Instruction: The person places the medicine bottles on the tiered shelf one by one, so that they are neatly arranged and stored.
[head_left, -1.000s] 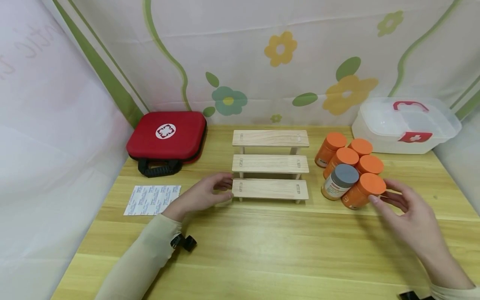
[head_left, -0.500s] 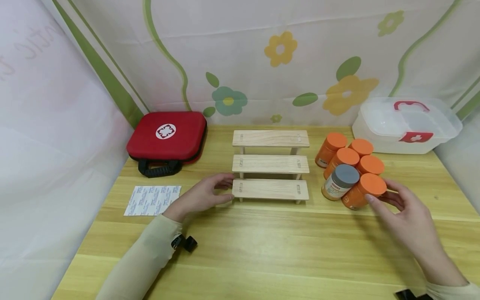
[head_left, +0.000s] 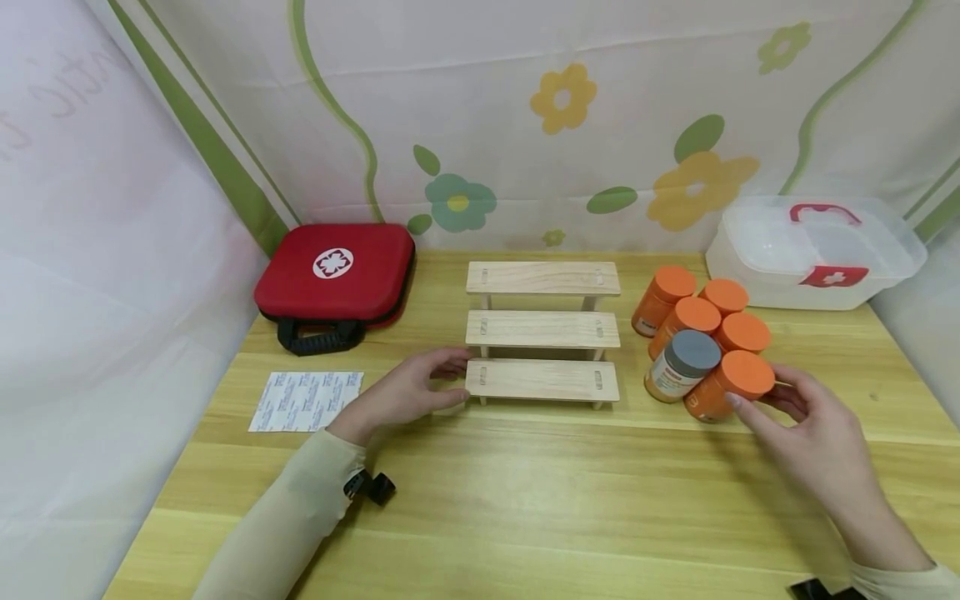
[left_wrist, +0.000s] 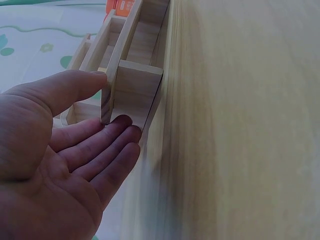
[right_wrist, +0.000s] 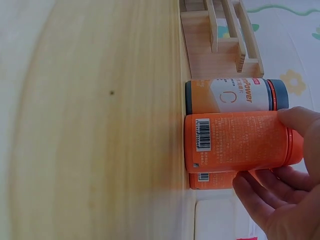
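In the head view, a three-step wooden display stand (head_left: 542,380) stands mid-table. My left hand (head_left: 408,387) is at the left end of its lowest step. In the left wrist view, thumb and fairly straight fingers lie on either side of the board's end. On the right, my right hand (head_left: 813,442) holds the nearest orange pill bottle (head_left: 712,398) near its cap, thumb in front and fingers on the far side. A grey-capped bottle (head_left: 669,377) with a white label stands against it. Several more orange-capped bottles (head_left: 664,302) cluster behind, all upright.
A red first-aid case (head_left: 330,271) with a black handle lies at the back left. In front of it is a flat white printed sheet (head_left: 306,402). A translucent box (head_left: 765,279) with a red handle stands back right. A patterned curtain (head_left: 510,125) borders the wooden table (head_left: 510,500).
My right hand has shifted very slightly to the left along the orange bottle. The left hand, the stand and the bottles stay where they were.
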